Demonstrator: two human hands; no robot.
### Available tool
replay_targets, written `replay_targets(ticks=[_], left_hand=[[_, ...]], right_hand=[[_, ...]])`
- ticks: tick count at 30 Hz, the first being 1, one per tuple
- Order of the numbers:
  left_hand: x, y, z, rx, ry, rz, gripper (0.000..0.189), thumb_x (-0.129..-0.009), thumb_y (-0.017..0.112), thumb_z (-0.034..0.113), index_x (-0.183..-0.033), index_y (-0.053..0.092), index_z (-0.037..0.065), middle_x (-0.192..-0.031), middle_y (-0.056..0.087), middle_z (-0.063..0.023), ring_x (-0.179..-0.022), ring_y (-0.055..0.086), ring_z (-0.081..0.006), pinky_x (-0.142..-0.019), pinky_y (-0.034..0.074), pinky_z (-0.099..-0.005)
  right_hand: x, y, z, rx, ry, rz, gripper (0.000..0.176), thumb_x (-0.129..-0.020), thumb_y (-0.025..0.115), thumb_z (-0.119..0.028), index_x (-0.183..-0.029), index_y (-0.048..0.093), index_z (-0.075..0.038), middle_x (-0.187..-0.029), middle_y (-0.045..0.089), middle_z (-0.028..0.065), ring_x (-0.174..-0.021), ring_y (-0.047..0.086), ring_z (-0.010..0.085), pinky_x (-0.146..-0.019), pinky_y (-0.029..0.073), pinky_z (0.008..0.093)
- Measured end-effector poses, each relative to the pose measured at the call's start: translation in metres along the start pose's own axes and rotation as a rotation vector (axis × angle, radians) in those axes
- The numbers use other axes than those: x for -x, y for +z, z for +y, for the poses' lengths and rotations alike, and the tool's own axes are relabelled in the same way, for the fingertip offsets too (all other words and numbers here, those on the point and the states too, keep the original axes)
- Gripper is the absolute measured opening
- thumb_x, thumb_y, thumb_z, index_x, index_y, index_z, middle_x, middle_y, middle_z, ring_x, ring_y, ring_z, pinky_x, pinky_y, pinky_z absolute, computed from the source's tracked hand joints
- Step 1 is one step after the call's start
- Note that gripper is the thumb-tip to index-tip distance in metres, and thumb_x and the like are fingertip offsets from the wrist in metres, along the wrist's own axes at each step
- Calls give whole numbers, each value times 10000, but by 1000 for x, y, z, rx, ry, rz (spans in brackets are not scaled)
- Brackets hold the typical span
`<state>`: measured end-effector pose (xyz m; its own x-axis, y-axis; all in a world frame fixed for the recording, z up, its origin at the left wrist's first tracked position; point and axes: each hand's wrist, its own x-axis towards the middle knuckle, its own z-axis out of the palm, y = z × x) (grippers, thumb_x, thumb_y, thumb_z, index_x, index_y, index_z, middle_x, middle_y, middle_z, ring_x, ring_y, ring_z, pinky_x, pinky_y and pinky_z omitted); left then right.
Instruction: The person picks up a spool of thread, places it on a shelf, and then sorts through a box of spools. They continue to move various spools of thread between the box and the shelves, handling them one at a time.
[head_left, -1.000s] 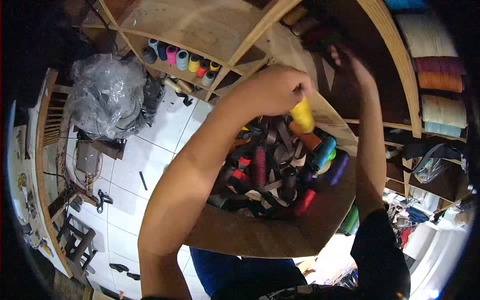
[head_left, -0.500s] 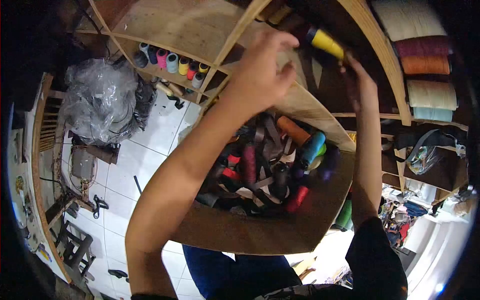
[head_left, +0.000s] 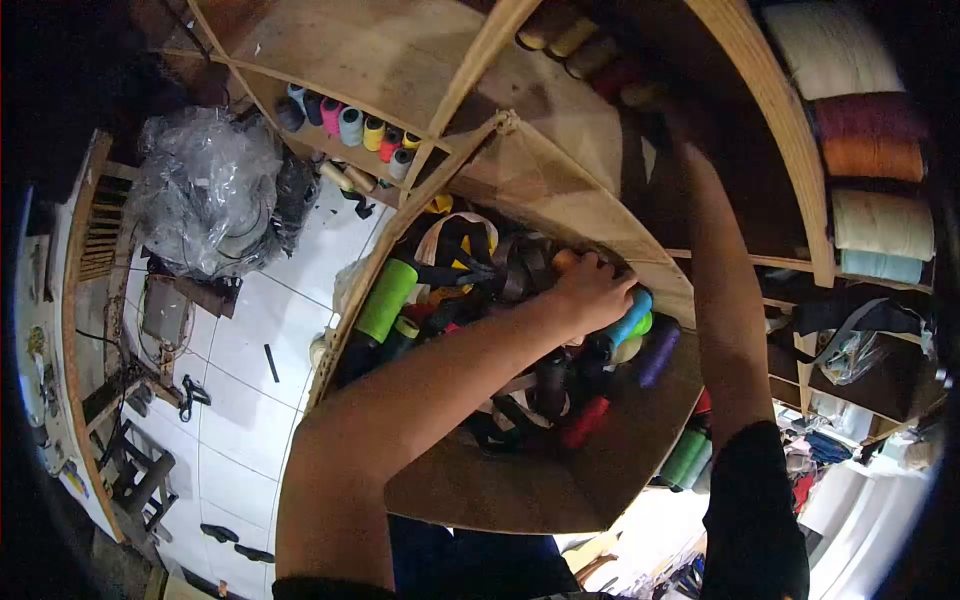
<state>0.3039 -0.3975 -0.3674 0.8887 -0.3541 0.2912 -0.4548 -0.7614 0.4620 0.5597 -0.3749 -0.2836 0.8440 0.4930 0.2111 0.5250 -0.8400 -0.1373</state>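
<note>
My left hand is down inside a brown box, its fingers curled over an orange thread spool. A blue thread spool lies right beside that hand. Purple, red and green spools lie elsewhere in the box, among dark straps and ribbons. My right hand reaches into a dark shelf compartment, close to a row of dim spools. Shadow hides its fingers and anything in them.
A wooden shelf post stands right of my right arm, with large thread cones beyond it. Small colourful spools line a lower shelf at left. A plastic-wrapped bundle sits above the white tiled floor.
My left hand has dropped from beside the shelf into the box, onto the orange spool. My right hand, earlier at a yellow spool, is deeper in shadow; the yellow spool no longer shows clearly.
</note>
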Motion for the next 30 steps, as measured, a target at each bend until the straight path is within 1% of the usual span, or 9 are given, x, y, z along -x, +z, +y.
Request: replay_targets(ticks=[4,7,8,11,15,19,22,26,30], left_hand=[[4,-12,-3,49,-61,-48,256,-746,576,80,-999,564,43,-1079,555,-142,-945,604,-303,-734,487,-457],[-4,-21,-14,249,-103,61,261,-770,573,80,-1023,551,18,-1000,594,-169,-930,611,-319,-757,492,-437],[1,-49,-11,355,-157,50,280,-782,598,97,-1032,530,-11,-918,612,-188,-903,617,-330,-778,493,-405],[13,-87,-8,590,-288,121,322,-768,646,130,-1037,525,1,-934,620,-191,-900,626,-319,-759,498,-394],[15,-113,-9,872,-195,198,417,-726,722,197,-1064,543,31,-893,635,-167,-866,638,-291,-740,490,-355],[5,-119,-15,809,-110,414,471,-741,720,273,-1109,554,31,-870,638,-156,-835,640,-258,-757,484,-347],[7,-112,-16,772,-128,367,542,-755,707,301,-1190,535,28,-918,632,-170,-852,633,-271,-777,477,-344],[10,-109,-15,785,-164,394,624,-758,704,317,-1261,469,33,-1014,606,-220,-934,613,-316,-829,467,-366],[11,-119,-11,844,-212,257,687,-753,709,335,-1297,409,39,-1068,587,-251,-1008,588,-356,-882,454,-387]], right_hand=[[-3,12,5,36,2,13,658,-731,710,-360,-1279,480,-77,-1307,475,132,-1183,462,242,-995,365,371],[-11,19,5,43,-10,6,622,-765,659,-347,-1288,467,-70,-1321,459,129,-1200,442,237,-1009,347,360],[-9,20,10,40,-11,8,610,-776,642,-342,-1290,462,-68,-1325,454,128,-1206,435,235,-1013,340,356],[-9,15,10,13,-19,-15,576,-810,591,-328,-1299,448,-60,-1339,439,126,-1223,415,230,-1026,322,345],[0,7,34,-177,-16,-59,532,-855,523,-310,-1311,429,-51,-1358,418,122,-1246,388,223,-1043,296,331],[22,-10,71,-870,206,-545,493,-901,455,-292,-1323,411,-41,-1377,397,119,-1269,362,216,-1061,271,316],[28,-14,96,-1026,275,-762,466,-934,404,-278,-1331,397,-34,-1391,382,116,-1286,342,211,-1074,253,305],[30,-12,93,-978,231,-704,449,-961,362,-274,-1337,387,-30,-1401,368,119,-1287,339,203,-1076,246,298],[21,-2,62,-547,48,-363,449,-958,372,-278,-1332,395,-31,-1391,380,119,-1278,351,204,-1070,255,298]])
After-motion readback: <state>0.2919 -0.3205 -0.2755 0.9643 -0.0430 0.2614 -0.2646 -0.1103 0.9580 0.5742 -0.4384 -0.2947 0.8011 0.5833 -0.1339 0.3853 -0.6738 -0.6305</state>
